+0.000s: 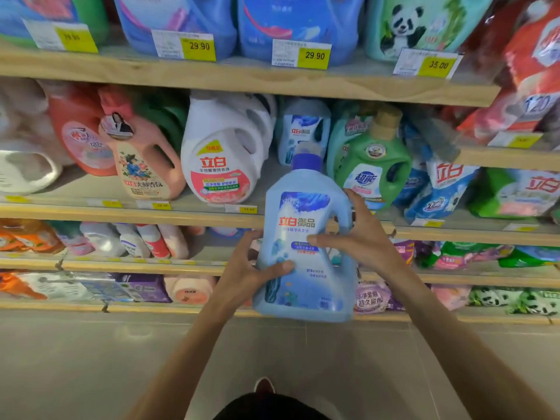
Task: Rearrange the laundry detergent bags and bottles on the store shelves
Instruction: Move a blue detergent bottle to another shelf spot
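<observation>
I hold a light blue detergent bottle (306, 247) with a purple cap upright in front of the shelves, below the middle shelf's gap. My left hand (248, 265) grips its lower left side, thumb across the front. My right hand (357, 234) grips the handle side, thumb on the label. Behind it on the middle shelf (130, 212) stands a matching small blue bottle (303, 131), with a white bottle (221, 153) to its left and a green bottle (374, 160) to its right.
A pink bottle (142, 156) and a red one (78, 131) stand further left. Blue-white detergent bags (439, 189) lie at the right. The top shelf carries blue bottles (291, 22) and a panda bottle (415, 25). Lower shelves hold bags and small bottles. Grey floor lies below.
</observation>
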